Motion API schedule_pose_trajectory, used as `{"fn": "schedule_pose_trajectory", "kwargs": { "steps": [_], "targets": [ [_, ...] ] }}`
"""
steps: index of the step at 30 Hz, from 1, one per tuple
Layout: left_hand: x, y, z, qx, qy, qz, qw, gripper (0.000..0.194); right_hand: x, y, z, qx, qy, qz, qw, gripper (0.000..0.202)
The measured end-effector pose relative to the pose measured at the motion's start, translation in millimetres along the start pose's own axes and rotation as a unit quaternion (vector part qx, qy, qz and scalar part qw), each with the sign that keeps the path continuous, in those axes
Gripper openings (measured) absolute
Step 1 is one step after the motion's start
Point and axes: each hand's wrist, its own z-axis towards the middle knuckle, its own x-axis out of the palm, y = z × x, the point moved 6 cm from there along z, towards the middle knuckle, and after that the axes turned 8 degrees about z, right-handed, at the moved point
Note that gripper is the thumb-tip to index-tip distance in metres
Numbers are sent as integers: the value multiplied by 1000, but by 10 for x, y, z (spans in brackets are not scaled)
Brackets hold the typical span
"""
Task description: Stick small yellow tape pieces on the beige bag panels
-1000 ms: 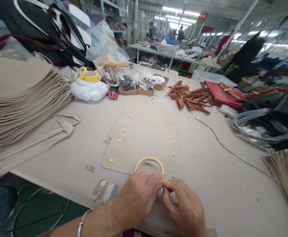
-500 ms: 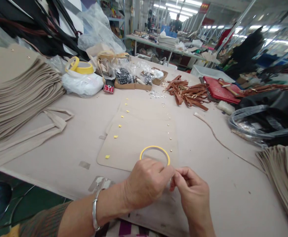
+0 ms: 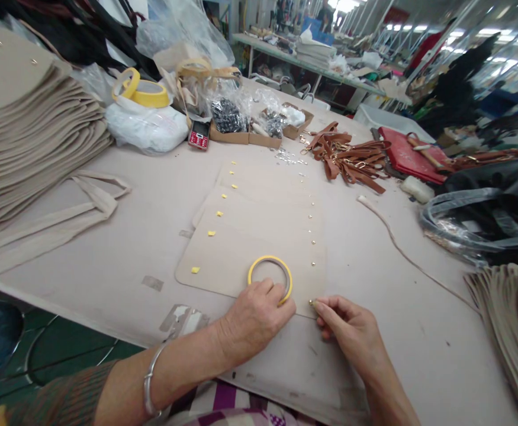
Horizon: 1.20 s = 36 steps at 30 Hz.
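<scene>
Several overlapping beige panels [image 3: 259,236] lie on the table, with small yellow tape pieces [image 3: 211,233] along the left side and small metal studs [image 3: 313,242] along the right. My left hand [image 3: 259,313] is closed on a roll of yellow tape [image 3: 250,267], held just over the nearest panel's front edge. My right hand [image 3: 345,322] pinches something small and yellowish, partly hidden by the fingertips, right beside the stud [image 3: 311,302] at that panel's front right corner.
Beige pieces [image 3: 28,136] are stacked at left, more [image 3: 511,319] at right. Behind are tape rolls [image 3: 150,93], plastic bags, open boxes [image 3: 229,137], brown straps [image 3: 347,157] and a red case [image 3: 412,157]. A thin cord [image 3: 401,251] lies on the right. A person stands far back.
My hands have moved apart. My left hand has shifted slightly left with the tape roll, and my right fingertips are now at the front right stud. The view has tilted slightly.
</scene>
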Motion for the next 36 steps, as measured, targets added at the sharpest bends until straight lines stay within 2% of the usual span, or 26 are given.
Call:
{"fn": "schedule_pose_trajectory", "kwargs": {
  "steps": [5, 9, 12, 14, 17, 19, 22, 25, 29, 36],
  "targets": [
    [-16, -10, -13, -3, -7, -5, 1000, 7, 52, 47, 27, -38, 4, -100, 994, 40],
    [-12, 1, -25, -11, -11, -15, 1000, 7, 109, 227, 9, -112, -18, -212, 971, 33],
    [-17, 5, -27, -13, -12, -20, 1000, 7, 132, 309, 4, -137, -18, -262, 955, 28],
    [-24, 8, -26, -12, -11, -20, 1000, 8, 84, 310, -9, -142, -29, -284, 948, 28],
    [-28, 10, -27, -8, -13, -22, 1000, 8, -67, 270, -81, -154, -84, -282, 943, 33],
    [-25, 9, -29, -5, -15, -25, 1000, 9, -113, 251, -165, -191, -104, -276, 936, 29],
    [-18, 13, -33, -7, -16, -27, 999, 8, -12, 253, -286, -277, -89, -308, 906, 25],
    [-10, 16, -38, -9, -15, -31, 999, 8, 117, 263, -324, -320, -95, -348, 876, 24],
    [-11, 14, -48, -5, -16, -40, 999, 8, 179, 323, -272, -316, -119, -377, 862, 26],
    [-26, 18, -38, -3, -4, -38, 999, 8, 188, 408, -72, -196, -104, -372, 901, 24]
  ]
}}
